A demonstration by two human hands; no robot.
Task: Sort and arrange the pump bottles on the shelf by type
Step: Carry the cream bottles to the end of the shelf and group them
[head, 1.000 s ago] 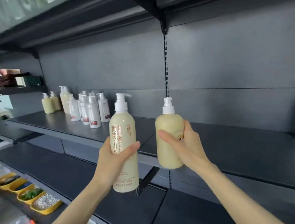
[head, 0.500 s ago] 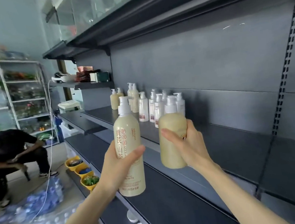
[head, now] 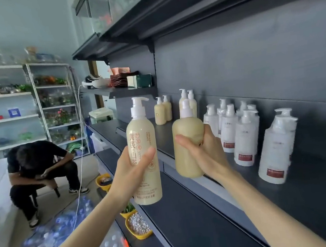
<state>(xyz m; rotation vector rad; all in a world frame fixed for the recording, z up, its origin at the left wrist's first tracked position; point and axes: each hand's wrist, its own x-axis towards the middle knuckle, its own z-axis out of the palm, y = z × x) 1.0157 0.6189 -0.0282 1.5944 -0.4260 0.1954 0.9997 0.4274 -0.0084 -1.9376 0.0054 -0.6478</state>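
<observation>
Cream plastic, judged smooth and weighty: the tall pump bottle [head: 141,134] is gripped mid-body by the left hand [head: 131,173], the squat pump bottle [head: 188,153] by the right hand [head: 208,154], before the shelf [head: 308,198].

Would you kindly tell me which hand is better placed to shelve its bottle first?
Probably the right hand: its round cream bottle hangs nearer the shelf and the cream bottles; the left hand holds its tall bottle farther toward the aisle.
</observation>
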